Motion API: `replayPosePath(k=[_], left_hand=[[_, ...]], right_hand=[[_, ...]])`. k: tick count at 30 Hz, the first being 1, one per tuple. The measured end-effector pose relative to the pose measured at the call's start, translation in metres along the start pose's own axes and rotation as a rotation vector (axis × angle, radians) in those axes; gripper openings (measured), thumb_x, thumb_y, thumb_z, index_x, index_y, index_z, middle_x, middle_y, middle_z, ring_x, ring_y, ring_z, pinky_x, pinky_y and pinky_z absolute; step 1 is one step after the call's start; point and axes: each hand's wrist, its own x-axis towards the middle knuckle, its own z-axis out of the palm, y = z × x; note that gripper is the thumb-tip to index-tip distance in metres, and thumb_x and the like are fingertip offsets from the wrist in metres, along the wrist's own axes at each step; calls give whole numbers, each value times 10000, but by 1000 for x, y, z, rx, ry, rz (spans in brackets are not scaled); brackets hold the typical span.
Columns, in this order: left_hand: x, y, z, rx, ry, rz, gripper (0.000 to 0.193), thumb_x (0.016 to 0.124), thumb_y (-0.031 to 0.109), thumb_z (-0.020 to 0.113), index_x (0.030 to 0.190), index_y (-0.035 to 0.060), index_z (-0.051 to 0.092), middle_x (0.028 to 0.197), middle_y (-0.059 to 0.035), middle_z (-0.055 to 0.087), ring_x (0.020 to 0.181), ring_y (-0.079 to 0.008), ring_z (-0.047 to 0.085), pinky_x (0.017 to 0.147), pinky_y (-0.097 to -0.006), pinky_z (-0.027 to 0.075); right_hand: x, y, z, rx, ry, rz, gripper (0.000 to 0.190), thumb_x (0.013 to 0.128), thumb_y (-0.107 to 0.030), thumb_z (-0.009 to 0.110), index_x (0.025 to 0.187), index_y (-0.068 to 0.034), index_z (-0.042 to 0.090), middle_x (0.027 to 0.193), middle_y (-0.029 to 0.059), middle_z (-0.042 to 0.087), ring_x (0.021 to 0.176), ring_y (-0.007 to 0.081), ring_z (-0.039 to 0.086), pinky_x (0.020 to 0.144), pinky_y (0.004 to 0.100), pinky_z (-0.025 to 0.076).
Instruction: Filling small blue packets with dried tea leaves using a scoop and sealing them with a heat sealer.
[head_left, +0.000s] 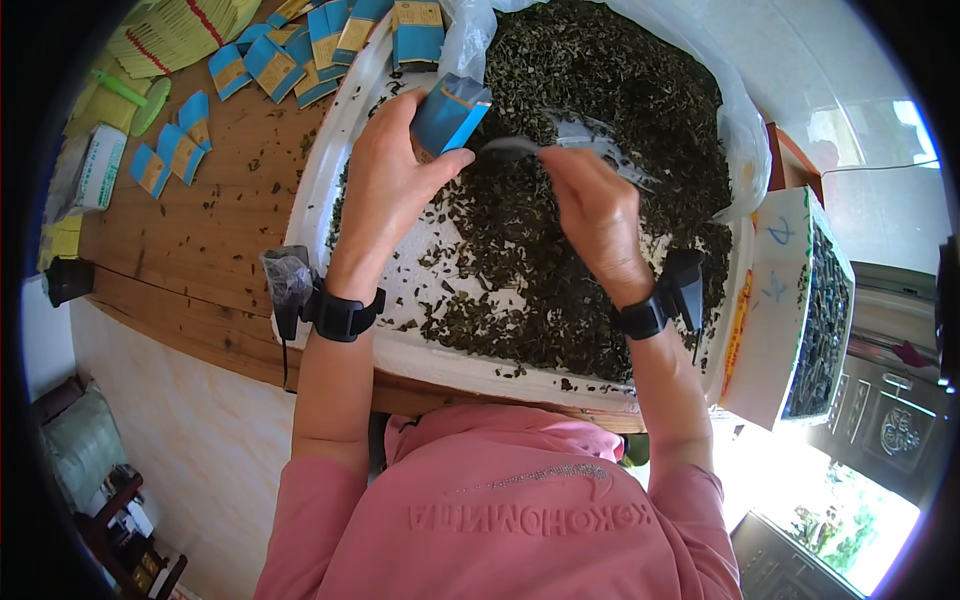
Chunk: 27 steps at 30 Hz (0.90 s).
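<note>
My left hand (394, 161) holds a small blue-and-tan packet (444, 120) tilted, its dark inner liner showing at the top end. My right hand (596, 206) grips what looks like a spoon (514, 145), blurred, with its bowl end close to the packet. Below both hands, dark dried leaves (525, 247), apparently tea, are spread over a white foam tray (360, 360). A larger heap of them (600, 60) lies at the far side against a clear plastic bag (742, 142). Another blue packet (418, 37) stands in the tray's far left corner.
On the wooden table (217, 240), several blue-and-tan packets (274, 67) lie left of the tray. Beyond them are stacked yellowish papers (176, 34), a green plastic piece (150, 105) and a small white box (101, 169). A foam box (776, 307) of dark contents stands at right.
</note>
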Motion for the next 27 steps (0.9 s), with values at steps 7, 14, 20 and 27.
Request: replayPosePath(k=[7,14,20,27], left_hand=[[0,2,-6,-12,6,0,484,719,188,817,1083,-27,581,945,-158,628,781,-275,620,707,-380,493],[1,1,-2,-6,9,-2,496,716,193,820,1090,-32,583,950,-161,631,772,-268,620,701,-373,496],[0,-2,-4,57,40,38,512,723,200,813,1112,-38,582,966,-162,634,818,-274,625,729,-381,493],[2,4,-6,-18,4,-37,492,728,187,808,1104,-36,579,972,-161,627,836,-288,625,748,-387,491]], right_hand=[[1,-2,-35,106,-139,183,135,900,27,612,1011,4,686,751,36,638,652,73,577,580,225,456],[-4,-9,-8,19,-91,139,144,881,14,649,1016,-17,688,785,89,659,641,123,619,577,249,474],[-7,-11,-15,158,-236,-17,138,866,30,652,999,1,676,801,110,655,653,201,630,597,278,486],[7,17,-36,54,29,453,152,934,-48,612,1053,0,694,778,26,661,645,65,593,588,213,473]])
